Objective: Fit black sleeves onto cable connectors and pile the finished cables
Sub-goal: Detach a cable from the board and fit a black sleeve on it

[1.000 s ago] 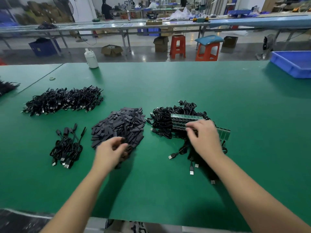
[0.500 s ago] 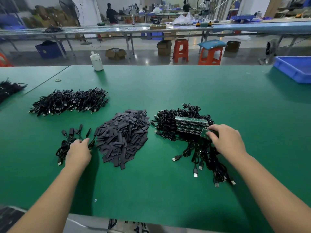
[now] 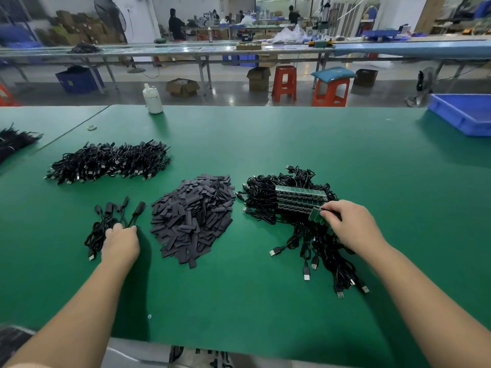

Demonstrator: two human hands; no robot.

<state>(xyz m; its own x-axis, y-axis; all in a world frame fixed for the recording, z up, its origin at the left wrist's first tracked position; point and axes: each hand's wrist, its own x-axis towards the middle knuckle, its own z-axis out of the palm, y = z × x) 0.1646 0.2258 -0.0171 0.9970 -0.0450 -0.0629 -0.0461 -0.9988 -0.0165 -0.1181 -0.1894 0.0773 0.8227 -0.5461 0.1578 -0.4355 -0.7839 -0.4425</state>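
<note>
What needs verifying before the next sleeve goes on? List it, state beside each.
1. Left hand free for a sleeve: not ok, it rests on the small finished bundle.
2. Right hand has a cable end: ok, fingers pinch a green board in the unfinished cable pile.
3. Sleeve pile stocked: ok.
4. Picked cable free of the tangle: cannot tell.

I am seeing three piles of cables [image 3: 109,163], one heap of black sleeves [image 3: 195,219], two orange stools [image 3: 284,82], one white bottle [image 3: 152,99], one blue bin [image 3: 463,112].
</note>
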